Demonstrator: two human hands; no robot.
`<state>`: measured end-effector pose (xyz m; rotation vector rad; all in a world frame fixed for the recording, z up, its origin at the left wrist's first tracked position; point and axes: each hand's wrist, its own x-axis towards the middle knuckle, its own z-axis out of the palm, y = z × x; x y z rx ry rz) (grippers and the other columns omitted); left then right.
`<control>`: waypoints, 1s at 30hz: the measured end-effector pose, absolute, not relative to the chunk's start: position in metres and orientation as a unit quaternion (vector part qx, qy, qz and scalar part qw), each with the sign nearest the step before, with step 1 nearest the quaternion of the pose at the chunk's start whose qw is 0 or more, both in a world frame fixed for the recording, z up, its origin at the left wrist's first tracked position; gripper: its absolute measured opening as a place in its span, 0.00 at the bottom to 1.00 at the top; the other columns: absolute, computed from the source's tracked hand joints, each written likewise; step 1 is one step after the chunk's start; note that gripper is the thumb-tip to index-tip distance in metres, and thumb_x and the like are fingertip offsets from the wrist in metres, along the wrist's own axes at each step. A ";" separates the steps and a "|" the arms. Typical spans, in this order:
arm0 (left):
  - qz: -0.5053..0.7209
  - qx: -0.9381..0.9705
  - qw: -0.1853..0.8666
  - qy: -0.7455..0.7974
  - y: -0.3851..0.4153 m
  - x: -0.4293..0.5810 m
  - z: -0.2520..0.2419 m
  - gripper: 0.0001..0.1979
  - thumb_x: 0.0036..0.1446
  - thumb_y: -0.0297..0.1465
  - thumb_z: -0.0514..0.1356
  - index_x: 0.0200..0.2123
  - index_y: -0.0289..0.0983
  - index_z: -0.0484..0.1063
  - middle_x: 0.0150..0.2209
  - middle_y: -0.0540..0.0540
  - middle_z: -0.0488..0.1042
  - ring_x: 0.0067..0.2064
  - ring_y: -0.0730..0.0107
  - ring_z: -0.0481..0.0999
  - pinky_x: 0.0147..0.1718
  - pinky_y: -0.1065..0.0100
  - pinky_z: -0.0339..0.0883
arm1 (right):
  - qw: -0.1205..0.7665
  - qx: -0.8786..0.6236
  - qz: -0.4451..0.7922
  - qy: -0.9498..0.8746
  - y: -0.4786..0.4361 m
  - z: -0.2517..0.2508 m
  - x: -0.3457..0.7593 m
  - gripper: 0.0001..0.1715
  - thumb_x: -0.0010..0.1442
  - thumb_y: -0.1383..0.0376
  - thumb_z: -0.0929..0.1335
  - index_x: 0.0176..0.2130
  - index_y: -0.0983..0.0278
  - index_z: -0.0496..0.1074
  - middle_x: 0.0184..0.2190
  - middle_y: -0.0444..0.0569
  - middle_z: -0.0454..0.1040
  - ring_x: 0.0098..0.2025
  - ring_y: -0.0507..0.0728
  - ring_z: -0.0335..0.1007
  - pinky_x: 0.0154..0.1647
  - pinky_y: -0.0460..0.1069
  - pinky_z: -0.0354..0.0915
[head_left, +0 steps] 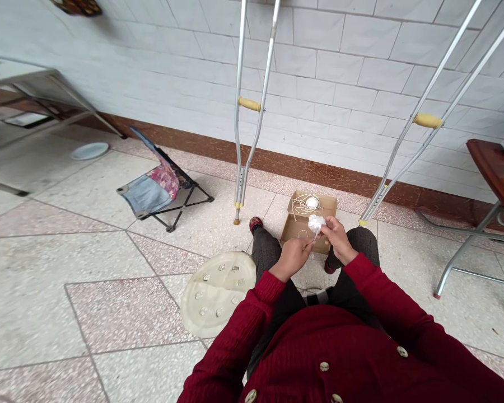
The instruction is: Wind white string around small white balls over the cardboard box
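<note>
A small white fluffy bundle (317, 223), perhaps of yarn or thin plastic, is held up between my two hands over an open cardboard box. With its fingers closed, my right hand (338, 239) grips the bundle's right side and lower part. My left hand (294, 257) pinches the narrow tail below it; the fingertips partly hide what is between them. The cardboard box (289, 229) lies on the floor between my feet. Inside its far part rests a ball of white cord (312, 201) with loose loops spread around it.
Two metal crutches (240, 184) (378, 193) lean against the tiled wall. A folding chair (151, 190) stands to the left, and a round pale mat (216, 294) lies beside my left leg. A brown-topped stool or table (493, 173) stands at right, a metal-framed table (63, 92) at far left.
</note>
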<state>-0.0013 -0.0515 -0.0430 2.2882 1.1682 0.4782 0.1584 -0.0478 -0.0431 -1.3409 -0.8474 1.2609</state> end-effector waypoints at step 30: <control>0.221 0.739 0.565 0.291 -0.066 -0.008 -0.035 0.17 0.65 0.35 0.48 0.34 0.35 0.74 0.33 0.47 0.79 0.39 0.69 0.76 0.44 0.69 0.66 | 0.616 -0.500 0.534 -0.292 -0.050 0.001 0.194 0.18 0.41 0.65 0.74 0.37 0.62 0.76 0.36 0.46 0.76 0.31 0.51 0.70 0.25 0.43 0.69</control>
